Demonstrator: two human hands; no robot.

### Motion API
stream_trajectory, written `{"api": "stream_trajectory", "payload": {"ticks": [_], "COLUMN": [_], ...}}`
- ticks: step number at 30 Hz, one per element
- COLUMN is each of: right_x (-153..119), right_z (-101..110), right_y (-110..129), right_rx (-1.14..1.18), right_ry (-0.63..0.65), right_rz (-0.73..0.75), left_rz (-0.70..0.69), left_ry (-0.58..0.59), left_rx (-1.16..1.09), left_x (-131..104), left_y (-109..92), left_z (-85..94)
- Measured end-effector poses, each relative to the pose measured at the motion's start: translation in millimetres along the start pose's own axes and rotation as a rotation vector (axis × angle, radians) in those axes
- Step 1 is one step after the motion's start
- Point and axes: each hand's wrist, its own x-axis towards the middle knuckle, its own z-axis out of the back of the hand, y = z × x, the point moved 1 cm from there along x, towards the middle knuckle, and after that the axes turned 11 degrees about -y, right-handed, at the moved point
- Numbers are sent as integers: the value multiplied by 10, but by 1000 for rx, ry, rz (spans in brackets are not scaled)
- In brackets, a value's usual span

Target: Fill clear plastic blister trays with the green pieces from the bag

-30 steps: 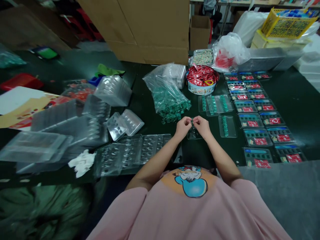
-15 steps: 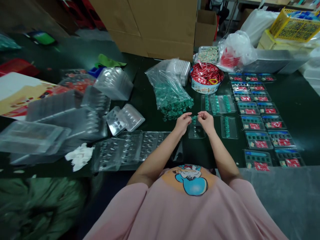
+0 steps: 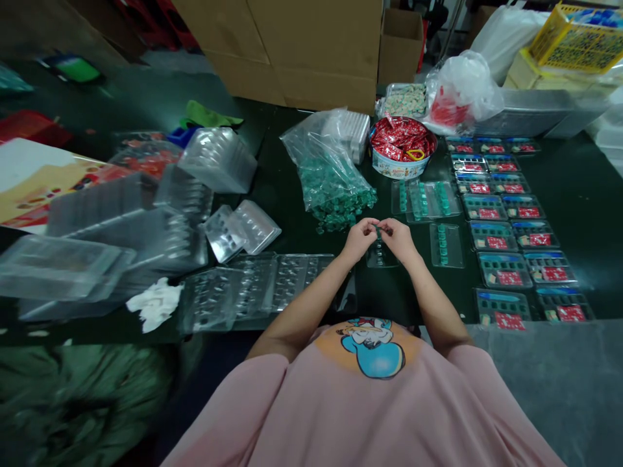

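Left hand (image 3: 361, 239) and right hand (image 3: 396, 239) curl together, fingertips meeting; I cannot tell whether they pinch anything. The gap between them has just narrowed, so work seems centred on the clear tray (image 3: 383, 258) at their six o'clock.

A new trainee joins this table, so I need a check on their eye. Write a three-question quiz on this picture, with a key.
1. Multiple choice: what fills the round tin?
A: blue pens
B: red packets
C: white tissue

2. True or false: the left hand and right hand are close together at a clear plastic tray.

3. Fill in: the loose pieces at the mouth of the plastic bag are ____ in colour.

Key: 1: B. 2: true. 3: green.
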Motion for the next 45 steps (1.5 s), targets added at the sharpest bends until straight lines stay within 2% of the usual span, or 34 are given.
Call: {"api": "stream_trajectory", "payload": {"ticks": [4, 6, 11, 13, 15, 19, 23, 28, 34, 40, 45], "right_x": [3, -6, -52, -69, -86, -147, -244, -332, -365, -352, -346], "right_z": [-13, 0, 32, 39, 44, 36, 23, 57, 65, 5, -66], "right_y": [-75, -87, -15, 3, -8, -101, -213, -320, -388, -432, -513], "right_rx": [48, 70, -43, -114, -166, -221, -195, -104, -82, -85, -81], "right_ry": [-26, -49, -90, -86, -63, 22, 79, 27, 16, 40, 109], "right_rz": [-76, -84, 134, 195, 218, 259, 285, 153, 108, 74, 69], "left_rz": [6, 97, 516, 578, 582, 500, 309, -5, -229, -343, -339], "left_ry": [17, -8, 26, 26, 9, 4, -30, 46, 142, 236, 183], "left_rx": [-38, -86, -210, -232, -235, -180, -11, 281, 430, 537, 623], "left_x": [-17, -15, 5, 19, 37, 73, 88, 38, -48, -44, -68], "left_y": [1, 1, 18, 28, 42, 78, 154, 279, 321, 333, 368], "left_z": [-7, -3, -14, -15, -9, 5, 24, 52, 49, 57, 83]}}
